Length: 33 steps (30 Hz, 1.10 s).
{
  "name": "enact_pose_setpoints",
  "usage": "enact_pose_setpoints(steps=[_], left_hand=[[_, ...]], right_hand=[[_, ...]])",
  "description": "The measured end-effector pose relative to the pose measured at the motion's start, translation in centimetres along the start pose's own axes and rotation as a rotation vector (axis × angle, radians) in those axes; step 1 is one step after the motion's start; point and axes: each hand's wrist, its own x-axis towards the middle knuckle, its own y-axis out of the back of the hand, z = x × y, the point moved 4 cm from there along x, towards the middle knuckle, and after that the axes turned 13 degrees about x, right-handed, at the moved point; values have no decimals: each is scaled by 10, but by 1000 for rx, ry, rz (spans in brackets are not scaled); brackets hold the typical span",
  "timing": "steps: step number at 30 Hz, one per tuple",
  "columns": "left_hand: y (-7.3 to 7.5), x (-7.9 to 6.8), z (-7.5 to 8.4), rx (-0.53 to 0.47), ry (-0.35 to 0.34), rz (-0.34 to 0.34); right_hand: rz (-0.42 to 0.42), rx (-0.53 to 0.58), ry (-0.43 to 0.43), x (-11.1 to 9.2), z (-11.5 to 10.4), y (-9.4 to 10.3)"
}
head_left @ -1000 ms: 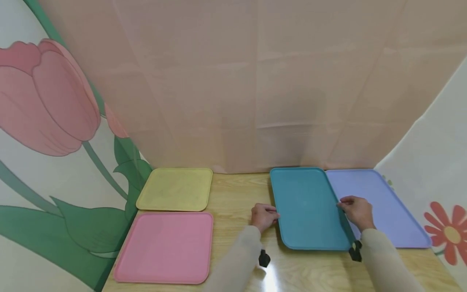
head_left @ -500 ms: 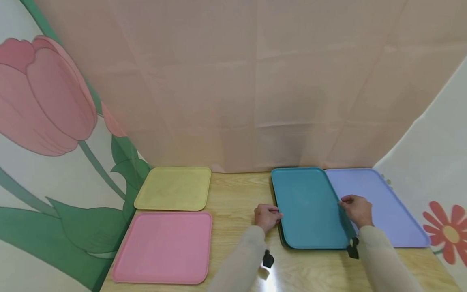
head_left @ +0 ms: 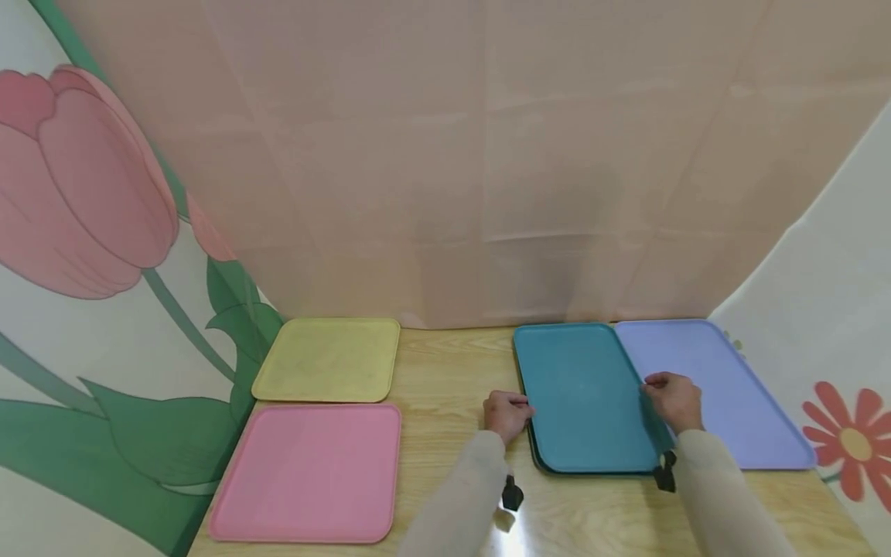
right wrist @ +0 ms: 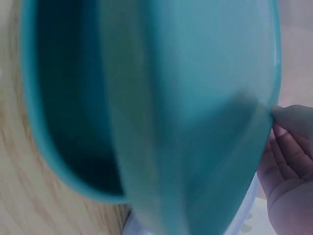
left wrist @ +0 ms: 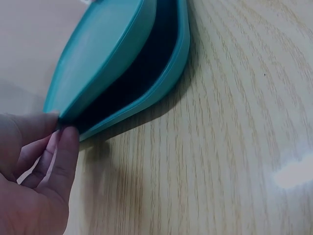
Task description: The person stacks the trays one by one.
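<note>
A teal tray (head_left: 585, 394) is pinched at its two long sides. My left hand (head_left: 506, 415) holds the left edge between thumb and fingers, and my right hand (head_left: 675, 402) pinches the right edge. Under it lies a second teal tray (left wrist: 156, 93), seen in the left wrist view with a dark gap between the two. That gap also shows in the right wrist view, where the upper tray is tilted and blurred close to the camera. In the head view only a thin dark rim of the lower tray shows at the left and front.
A lavender tray (head_left: 731, 402) lies right beside the teal ones, under my right hand and sleeve. Yellow (head_left: 327, 360) and pink (head_left: 306, 472) trays lie on the left of the wooden table (head_left: 445, 433). A beige cloth (head_left: 445, 155) hangs behind.
The upper teal tray has shifted slightly right, and its far edge has dropped a little in the head view. More of the lower rim shows at its left. Both hands keep their hold.
</note>
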Motion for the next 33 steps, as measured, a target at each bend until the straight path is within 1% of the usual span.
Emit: enact_pose_setpoints(steps=[5,12,18,22,28,33], left_hand=[[1,1,0,75,5,13],[-3,0,-4,73,22,14],[-5,2,-4,98,3,-2],[-3,2,-3,85,4,-11],[-2,1,-5,23,31,-43],[-3,2,-8,21,44,-41]], right_hand=[[8,-3,-18,0,0,-1],[0,-18,-47,-1,3,-4],[9,-15,-46,-3,2,-3],[-4,-14,-53,-5,2,-5],[-25,-33,-71,-5,3,-8],[-49,-71,-73,-4,0,-9]])
